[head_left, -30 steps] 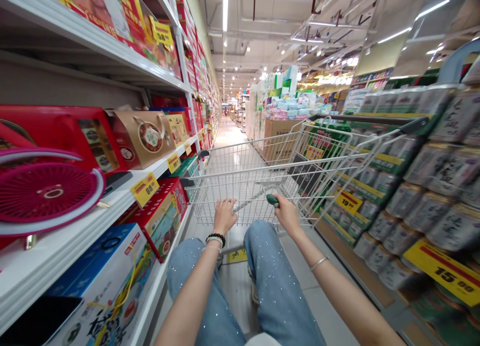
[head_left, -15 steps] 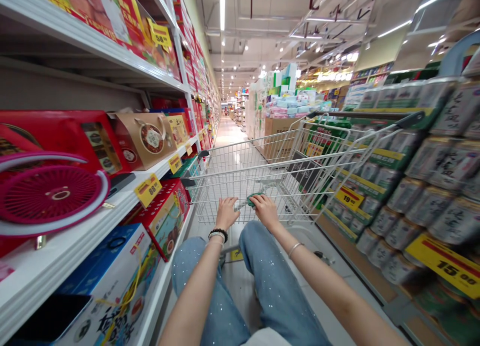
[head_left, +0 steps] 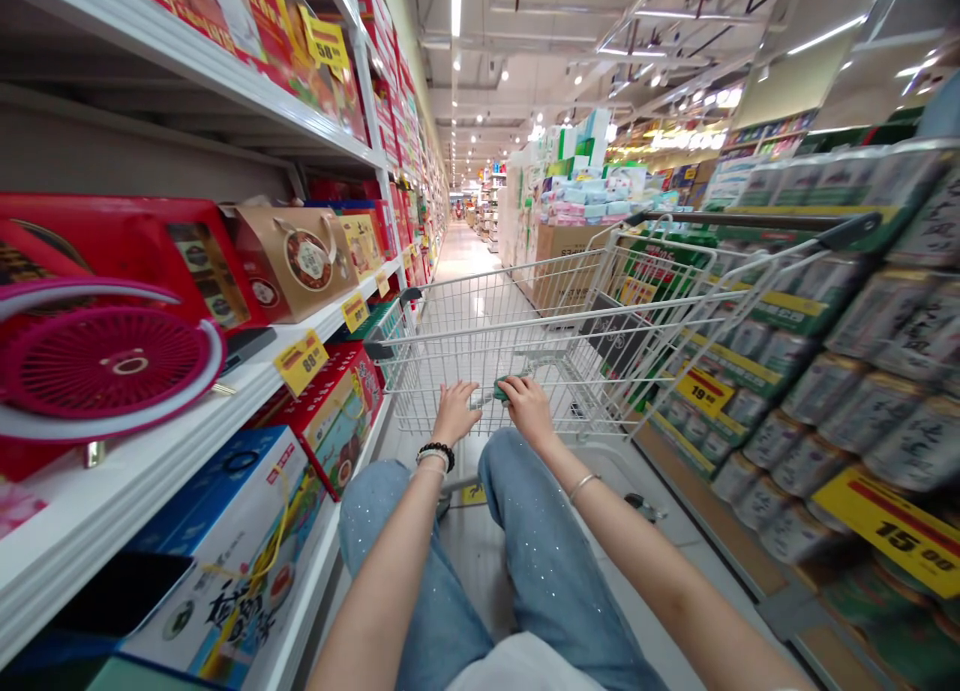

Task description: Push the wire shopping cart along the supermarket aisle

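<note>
A white wire shopping cart (head_left: 525, 321) stands crosswise in the aisle before my knees. My right hand (head_left: 526, 407) is closed on a small folded green cloth (head_left: 501, 388), held against the cart's near lower side. Just left of it, my left hand (head_left: 456, 411) has its fingers curled at the cart's lower wires; its fingertips are partly hidden. A short stretch of wire shows between the two hands. Black beads and a pale band circle my left wrist, and a bangle my right.
At left, a white shelf (head_left: 180, 411) carries a magenta fan (head_left: 112, 366), gift boxes and a dark phone-like slab (head_left: 247, 345). Stacked beer cans (head_left: 885, 316) line the right. A brown carton (head_left: 566, 261) stands beyond the cart. The tiled aisle (head_left: 466, 239) runs ahead.
The view has shifted slightly, with the shelf and cart appearing a little higher. My right hand has moved slightly up with the green cloth; my left hand stays at the wires.
</note>
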Demonstrator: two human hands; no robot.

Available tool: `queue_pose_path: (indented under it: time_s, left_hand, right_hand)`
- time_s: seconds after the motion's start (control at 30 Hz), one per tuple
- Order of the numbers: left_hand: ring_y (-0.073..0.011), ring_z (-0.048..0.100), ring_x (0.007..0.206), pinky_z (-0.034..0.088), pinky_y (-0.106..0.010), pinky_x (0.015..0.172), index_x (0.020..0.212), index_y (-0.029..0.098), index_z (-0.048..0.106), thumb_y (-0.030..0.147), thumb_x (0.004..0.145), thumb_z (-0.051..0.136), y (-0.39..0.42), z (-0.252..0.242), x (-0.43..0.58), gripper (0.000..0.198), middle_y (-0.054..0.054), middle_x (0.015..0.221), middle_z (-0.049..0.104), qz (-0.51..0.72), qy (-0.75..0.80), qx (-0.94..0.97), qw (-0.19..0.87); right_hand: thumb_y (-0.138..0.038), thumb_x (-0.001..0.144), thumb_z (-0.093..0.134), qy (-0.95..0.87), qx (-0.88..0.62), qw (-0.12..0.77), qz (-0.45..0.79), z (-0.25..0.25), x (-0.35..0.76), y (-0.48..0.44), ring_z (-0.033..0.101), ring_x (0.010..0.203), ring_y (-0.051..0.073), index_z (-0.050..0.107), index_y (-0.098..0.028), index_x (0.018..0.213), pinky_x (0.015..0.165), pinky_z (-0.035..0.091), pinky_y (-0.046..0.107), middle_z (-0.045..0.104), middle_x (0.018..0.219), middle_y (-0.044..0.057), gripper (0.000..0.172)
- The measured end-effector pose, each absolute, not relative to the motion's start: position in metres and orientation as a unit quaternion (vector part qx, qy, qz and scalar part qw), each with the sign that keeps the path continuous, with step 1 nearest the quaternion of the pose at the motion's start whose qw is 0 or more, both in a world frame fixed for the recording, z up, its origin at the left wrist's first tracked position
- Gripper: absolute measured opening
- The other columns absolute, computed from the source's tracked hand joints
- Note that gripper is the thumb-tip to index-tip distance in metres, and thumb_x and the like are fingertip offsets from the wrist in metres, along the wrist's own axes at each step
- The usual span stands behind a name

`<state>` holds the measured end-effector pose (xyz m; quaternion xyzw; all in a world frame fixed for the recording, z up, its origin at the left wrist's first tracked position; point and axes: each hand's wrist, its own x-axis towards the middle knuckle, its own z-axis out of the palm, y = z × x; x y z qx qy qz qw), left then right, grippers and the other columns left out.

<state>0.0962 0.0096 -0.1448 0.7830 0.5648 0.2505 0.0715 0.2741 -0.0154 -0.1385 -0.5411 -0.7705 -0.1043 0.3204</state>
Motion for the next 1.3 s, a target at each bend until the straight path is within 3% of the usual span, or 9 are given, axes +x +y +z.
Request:
queue_pose_path:
  time_s: [0.23,0.5,0.8,0.93,1.1,1.3]
  left_hand:
    - [-0.0262,0.039,0.140,0.007,-0.052,0.123,0.133,0.017,0.055,0.017,0.075,0.058,0.008,-0.151,0.096,0.058,-0.010,0.141,0.056,0.271,0.561,0.779,0.076]
    - [-0.0271,0.043,0.136,0.010,-0.053,0.122,0.132,0.017,0.055,0.016,0.074,0.059,0.005,-0.148,0.098,0.058,-0.011,0.138,0.057,0.271,0.559,0.780,0.081]
    - [-0.0265,0.048,0.130,0.013,-0.055,0.121,0.128,0.021,0.057,0.015,0.074,0.059,0.001,-0.146,0.096,0.054,-0.010,0.134,0.060,0.273,0.552,0.786,0.055]
    - [-0.0282,0.049,0.129,0.014,-0.055,0.121,0.127,0.018,0.056,0.016,0.075,0.058,-0.001,-0.146,0.100,0.052,-0.012,0.133,0.060,0.268,0.555,0.786,0.044]
    - [-0.0268,0.047,0.131,0.018,-0.053,0.121,0.131,0.018,0.053,0.010,0.074,0.054,-0.007,-0.147,0.090,0.057,-0.011,0.137,0.057,0.269,0.530,0.804,0.034]
    - [-0.0255,0.050,0.126,0.028,-0.047,0.119,0.122,0.018,0.060,0.003,0.074,0.046,-0.015,-0.147,0.061,0.053,-0.011,0.131,0.059,0.344,0.573,0.743,-0.043]
  right_hand:
    - [0.000,0.080,0.048,-0.729,-0.492,0.446,-0.165,-0.107,0.276,-0.003,0.051,0.109,0.024,0.066,-0.022,0.119,0.095,0.042,0.036,0.066,0.120,0.006,0.048]
    - [0.003,0.079,0.051,-0.759,-0.523,0.372,-0.109,-0.131,0.270,-0.014,0.057,0.099,0.023,0.069,-0.023,0.109,0.086,0.046,0.035,0.071,0.111,0.004,0.044]
    - [0.002,0.079,0.049,-0.754,-0.483,0.423,-0.140,-0.102,0.257,-0.002,0.056,0.106,0.023,0.068,-0.024,0.117,0.093,0.044,0.035,0.069,0.116,0.005,0.050]
    - [0.001,0.079,0.052,-0.770,-0.501,0.377,-0.116,-0.121,0.251,-0.006,0.056,0.108,0.023,0.067,-0.024,0.116,0.091,0.045,0.035,0.070,0.116,0.005,0.047]
    - [0.000,0.080,0.052,-0.802,-0.510,0.300,-0.079,-0.124,0.253,-0.014,0.059,0.095,0.021,0.070,-0.025,0.105,0.079,0.047,0.030,0.072,0.104,0.004,0.040]
    - [0.002,0.075,0.049,-0.802,-0.474,0.354,-0.085,-0.097,0.254,-0.015,0.058,0.097,0.021,0.068,-0.024,0.112,0.082,0.048,0.031,0.069,0.114,0.004,0.049]
